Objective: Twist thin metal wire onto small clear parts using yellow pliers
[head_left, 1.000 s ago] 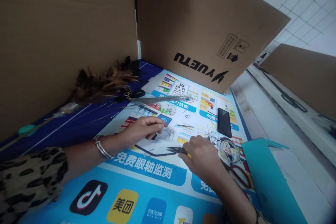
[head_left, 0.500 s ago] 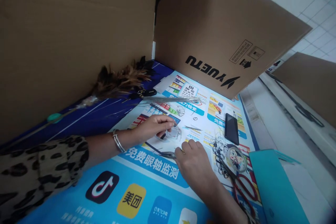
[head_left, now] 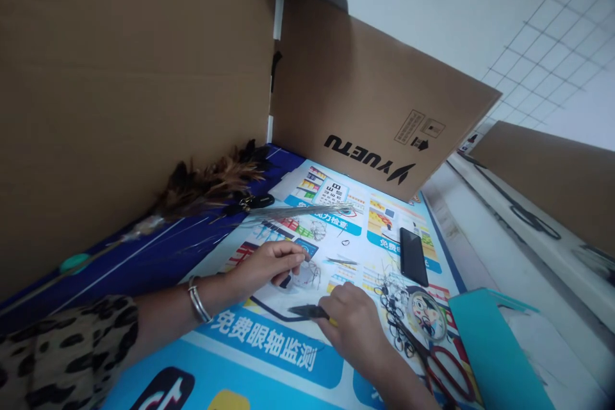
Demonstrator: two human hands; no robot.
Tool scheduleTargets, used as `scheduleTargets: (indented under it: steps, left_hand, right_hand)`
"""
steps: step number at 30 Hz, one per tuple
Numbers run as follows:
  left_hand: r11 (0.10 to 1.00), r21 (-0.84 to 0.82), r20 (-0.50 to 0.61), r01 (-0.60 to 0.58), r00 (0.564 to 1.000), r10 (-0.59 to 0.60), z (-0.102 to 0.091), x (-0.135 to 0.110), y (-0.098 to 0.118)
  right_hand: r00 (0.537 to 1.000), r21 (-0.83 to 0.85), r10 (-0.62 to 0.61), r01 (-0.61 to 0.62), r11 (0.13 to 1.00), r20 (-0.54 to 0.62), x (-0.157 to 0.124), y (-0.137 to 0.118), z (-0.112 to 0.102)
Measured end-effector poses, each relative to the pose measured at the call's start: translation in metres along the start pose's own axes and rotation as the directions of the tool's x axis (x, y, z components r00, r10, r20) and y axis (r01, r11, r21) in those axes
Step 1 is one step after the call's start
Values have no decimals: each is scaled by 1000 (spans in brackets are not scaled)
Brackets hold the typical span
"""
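Note:
My left hand (head_left: 276,262) has thumb and forefinger pinched together on a thin bent wire (head_left: 311,273), whose fine loops stick out past the fingertips; how it is gripped is partly hidden. My right hand (head_left: 354,327) is wrapped round the yellow handle of small dark-nosed pliers (head_left: 303,312). The pliers' nose points left, below my left hand and apart from the wire. Just beyond both hands lie a few thin straight pieces (head_left: 342,261) and a small ring (head_left: 346,243) on the printed sheet (head_left: 269,339).
A bundle of long silver wires (head_left: 307,209) lies at the back, near brown feathers (head_left: 211,179). On the right are a black phone (head_left: 413,256), black rings (head_left: 396,327), a round tape roll (head_left: 426,312), red-handled scissors (head_left: 449,368) and a teal folder (head_left: 497,346). Cardboard panels (head_left: 365,96) stand behind.
The view has tilted upward, and part of a person shows above the cardboard. My right hand has turned, so more of the pliers shows. My left hand keeps its pinch.

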State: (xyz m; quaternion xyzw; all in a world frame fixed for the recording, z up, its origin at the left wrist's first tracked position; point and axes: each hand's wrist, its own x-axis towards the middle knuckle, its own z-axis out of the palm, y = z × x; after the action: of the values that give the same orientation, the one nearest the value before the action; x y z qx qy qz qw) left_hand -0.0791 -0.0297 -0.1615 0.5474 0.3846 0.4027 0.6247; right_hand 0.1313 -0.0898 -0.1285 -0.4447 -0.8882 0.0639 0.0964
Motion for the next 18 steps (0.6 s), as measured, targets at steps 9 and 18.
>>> scheduleTargets:
  steps: [9, 18]
  left_hand:
    - [988, -149, -16, 43, 999, -45, 10, -9, 10]
    - [969, -234, 33, 75, 997, -69, 21, -24, 29]
  right_hand:
    - [920, 887, 176, -386, 253, 350, 3, -3, -7]
    - [855, 858, 116, -482, -180, 505, 2, -5, 2]
